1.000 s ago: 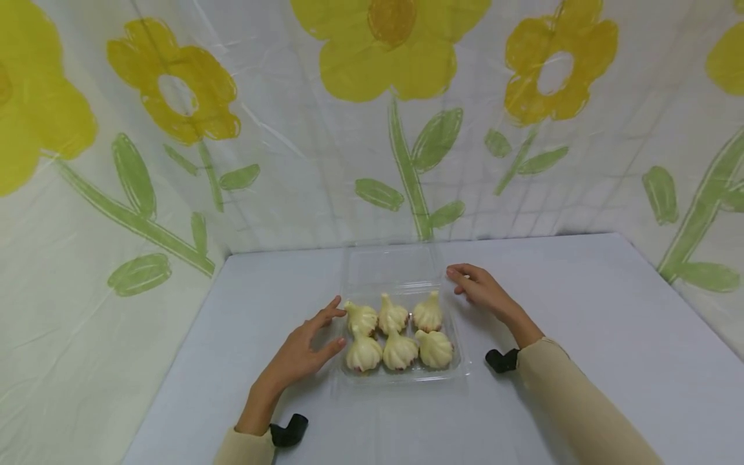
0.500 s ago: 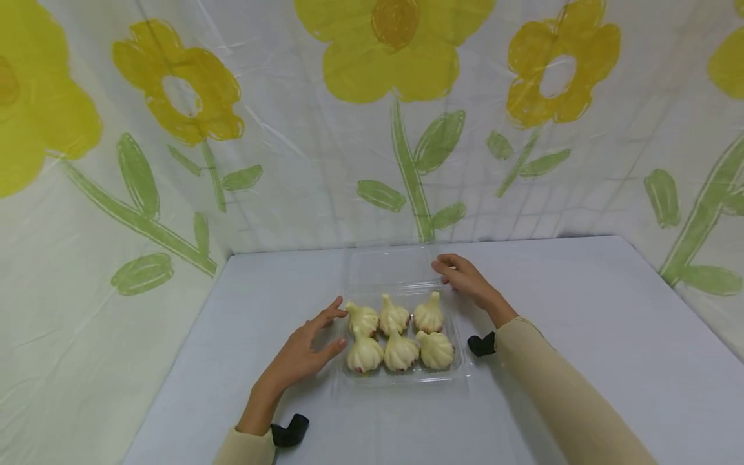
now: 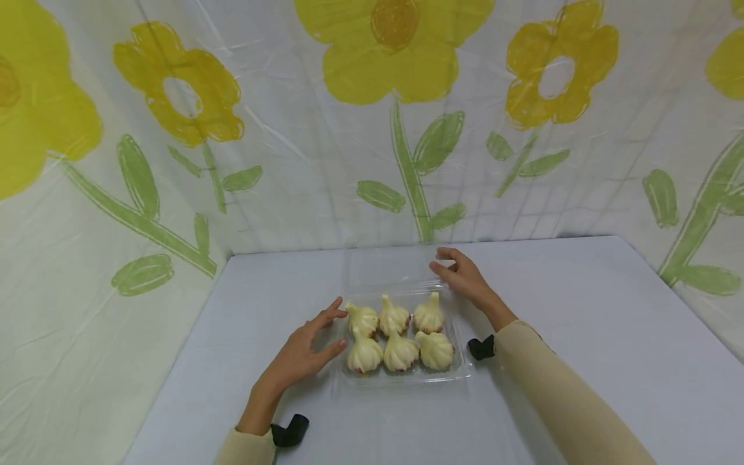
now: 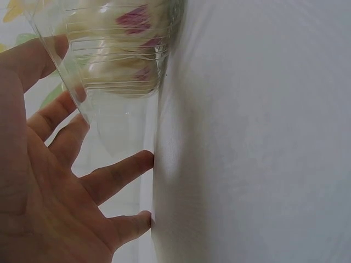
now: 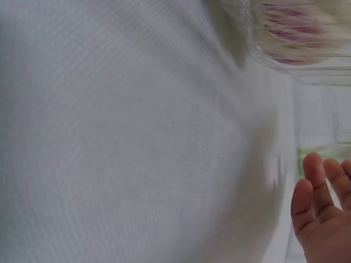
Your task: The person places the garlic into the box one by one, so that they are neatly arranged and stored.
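A clear plastic clamshell box (image 3: 401, 380) holds several cream garlic bulbs (image 3: 400, 352) in two rows, some with purple-red marks at their bases. Its see-through lid (image 3: 389, 266) is folded back toward the wall. My left hand (image 3: 299, 355) lies along the box's left side with fingers spread; in the left wrist view fingertips (image 4: 79, 123) meet the plastic rim and the lower fingers reach the tabletop. At the lid's right edge is my right hand (image 3: 465, 278), thumb and index finger apart. The right wrist view shows its loosely extended fingers (image 5: 315, 170) below the box.
A white cloth-covered table (image 3: 581, 310) carries the box near its middle. Behind it hangs a pale curtain (image 3: 302, 194) printed with yellow flowers. Black wrist-camera mounts (image 3: 290, 431) sit at both wrists, close above the cloth.
My right hand has moved left and slightly away from me, from beside the box to the lid's right edge, and its thumb and index finger have spread. My left hand has stayed put.
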### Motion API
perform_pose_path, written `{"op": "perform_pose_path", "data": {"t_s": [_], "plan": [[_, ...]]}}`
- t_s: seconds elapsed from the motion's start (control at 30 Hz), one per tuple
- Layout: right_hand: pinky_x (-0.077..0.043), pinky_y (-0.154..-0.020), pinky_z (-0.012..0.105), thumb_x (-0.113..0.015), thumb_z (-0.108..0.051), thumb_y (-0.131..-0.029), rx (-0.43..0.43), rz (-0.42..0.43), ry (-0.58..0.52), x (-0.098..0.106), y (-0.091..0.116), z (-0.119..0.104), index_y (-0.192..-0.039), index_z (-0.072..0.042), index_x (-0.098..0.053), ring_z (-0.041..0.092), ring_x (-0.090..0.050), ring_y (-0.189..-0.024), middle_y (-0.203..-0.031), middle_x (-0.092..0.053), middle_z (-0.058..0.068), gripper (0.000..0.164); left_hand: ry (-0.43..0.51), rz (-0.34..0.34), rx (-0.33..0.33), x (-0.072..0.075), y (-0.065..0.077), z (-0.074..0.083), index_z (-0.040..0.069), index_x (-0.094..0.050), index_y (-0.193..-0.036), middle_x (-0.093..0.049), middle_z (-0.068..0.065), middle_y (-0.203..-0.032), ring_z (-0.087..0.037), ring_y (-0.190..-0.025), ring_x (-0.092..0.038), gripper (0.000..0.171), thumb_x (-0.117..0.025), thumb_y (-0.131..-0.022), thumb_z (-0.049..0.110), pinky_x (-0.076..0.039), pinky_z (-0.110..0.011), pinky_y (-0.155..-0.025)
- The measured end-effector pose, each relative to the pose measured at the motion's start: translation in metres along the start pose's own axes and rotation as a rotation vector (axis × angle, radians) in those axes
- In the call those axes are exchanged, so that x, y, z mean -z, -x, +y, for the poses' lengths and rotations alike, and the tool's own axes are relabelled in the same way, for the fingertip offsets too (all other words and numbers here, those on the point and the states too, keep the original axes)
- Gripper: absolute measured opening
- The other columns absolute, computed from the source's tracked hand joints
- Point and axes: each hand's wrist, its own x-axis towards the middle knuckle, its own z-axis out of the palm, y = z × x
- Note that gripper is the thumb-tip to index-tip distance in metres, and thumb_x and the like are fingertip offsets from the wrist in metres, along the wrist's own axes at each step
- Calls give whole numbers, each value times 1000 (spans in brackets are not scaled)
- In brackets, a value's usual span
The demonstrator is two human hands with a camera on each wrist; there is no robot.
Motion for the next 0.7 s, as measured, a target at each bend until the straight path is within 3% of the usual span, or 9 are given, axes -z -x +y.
{"op": "perform_pose_path", "data": {"t_s": [0.07,0.2,0.4,0.7], "plan": [[-53,-78,33,-57,-43,-104,17,29,24,0,-1,-1,-155,-9,-39,32,-63,-107,-153,-48,16,64,0,-1,-2,0,1,0,29,-50,-147,-28,10,-168,-38,-138,-53,52,-65,-99,41,-23,-74,-117],[-53,-74,32,-60,-44,-102,31,70,55,2,-1,-5,-154,-12,-41,32,-61,-109,-151,-50,15,64,-4,6,-8,0,0,-1,30,-48,-150,-29,10,-168,-38,-138,-54,54,-65,-99,41,-24,-74,-117],[-54,-76,34,-62,-44,-101,43,100,80,5,3,-13,-157,-12,-37,35,-60,-115,-152,-47,17,70,2,5,-14,0,1,-1,29,-51,-146,-27,9,-169,-39,-137,-54,51,-65,-99,41,-24,-75,-116],[-53,-77,34,-65,-39,-100,122,132,67,8,9,-21,-153,-16,-44,30,-62,-109,-150,-52,12,61,-7,10,-17,-1,0,-1,29,-51,-146,-28,9,-168,-38,-137,-55,51,-66,-99,40,-24,-75,-116]]}}
